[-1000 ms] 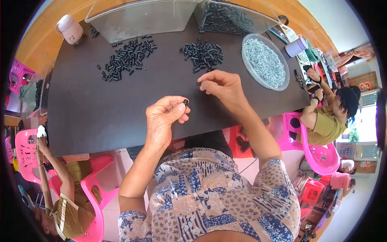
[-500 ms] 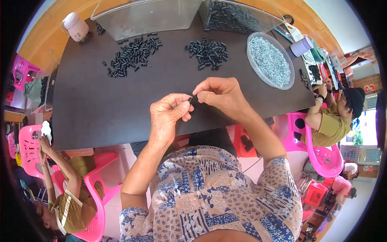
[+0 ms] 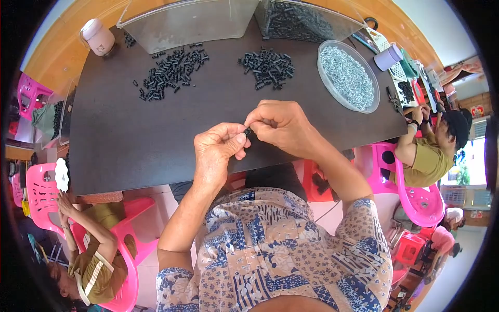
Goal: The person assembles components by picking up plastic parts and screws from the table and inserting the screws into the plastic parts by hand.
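Note:
My left hand (image 3: 218,141) is closed on a small black plastic part (image 3: 247,132), pinched between thumb and fingers above the table's near side. My right hand (image 3: 277,122) meets it there, its thumb and forefinger pressed together at the top of that part; whatever those fingertips hold is hidden. Beyond my hands lie two heaps of short black tubular parts, a larger left heap (image 3: 171,73) and a smaller middle heap (image 3: 267,68). To the right stands a round clear tub (image 3: 378,102) full of small silvery metal pieces (image 3: 347,77).
Two clear bins, a left bin (image 3: 189,26) and a right bin (image 3: 312,23) holding black parts, line the dark table's (image 3: 125,135) far edge. A pink flask (image 3: 97,37) stands far left, a lilac cup (image 3: 389,57) far right. Co-workers sit at both sides on pink chairs.
My right hand has shifted slightly left, closer over the black part, and its fingers have curled more. My left hand has barely moved. The left co-worker's hands have moved lower.

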The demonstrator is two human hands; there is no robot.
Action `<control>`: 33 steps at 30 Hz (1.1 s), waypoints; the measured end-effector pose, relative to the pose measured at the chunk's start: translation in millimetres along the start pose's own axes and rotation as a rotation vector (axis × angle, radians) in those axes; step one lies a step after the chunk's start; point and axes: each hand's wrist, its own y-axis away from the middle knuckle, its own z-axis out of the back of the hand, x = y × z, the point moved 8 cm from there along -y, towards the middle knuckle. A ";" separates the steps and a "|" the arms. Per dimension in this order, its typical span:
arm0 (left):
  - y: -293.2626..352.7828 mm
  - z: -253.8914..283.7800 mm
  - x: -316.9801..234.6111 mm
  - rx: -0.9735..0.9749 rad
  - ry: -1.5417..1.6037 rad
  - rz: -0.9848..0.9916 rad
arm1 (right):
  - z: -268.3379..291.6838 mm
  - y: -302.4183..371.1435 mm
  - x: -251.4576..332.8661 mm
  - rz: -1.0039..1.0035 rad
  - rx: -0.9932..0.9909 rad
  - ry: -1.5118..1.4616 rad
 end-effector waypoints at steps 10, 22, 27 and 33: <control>0.0 -2.0 -11.9 -0.013 -0.059 -0.049 | -4.4 -2.4 4.0 -0.029 0.018 -0.097; -6.8 0.0 -5.2 -0.024 0.069 -0.004 | -6.6 6.3 -12.2 -0.098 -0.160 -0.137; -6.4 -0.3 -6.1 -0.047 0.049 -0.015 | -6.0 11.2 -3.1 -0.048 -0.135 -0.066; -6.3 0.3 -9.8 -0.103 0.094 -0.040 | -2.7 18.3 16.2 0.196 -0.219 0.210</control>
